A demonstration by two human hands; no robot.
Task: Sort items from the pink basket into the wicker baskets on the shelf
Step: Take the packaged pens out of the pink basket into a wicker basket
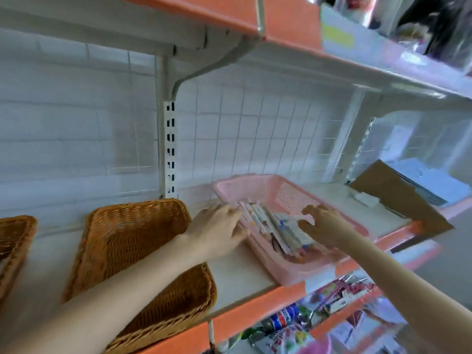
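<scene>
Both loose-fingered — left hand (217,226) at pink basket (268,179) rim, right hand (327,226) over packs (277,232)

Entry: we read one mark only, white lettering, probably "PEPSI", on a blue packet (283,316) below the orange shelf edge (255,309). Print on the packets (278,232) in the pink basket (288,185) and on the overhead yellow label (337,38) is too blurred to read.

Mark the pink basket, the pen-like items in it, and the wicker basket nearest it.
pink basket (288,198), head view, bare slotted part behind the items.
pen-like items (278,232), head view, middle of the pile.
wicker basket (132,233), head view, bare woven inside.
</scene>
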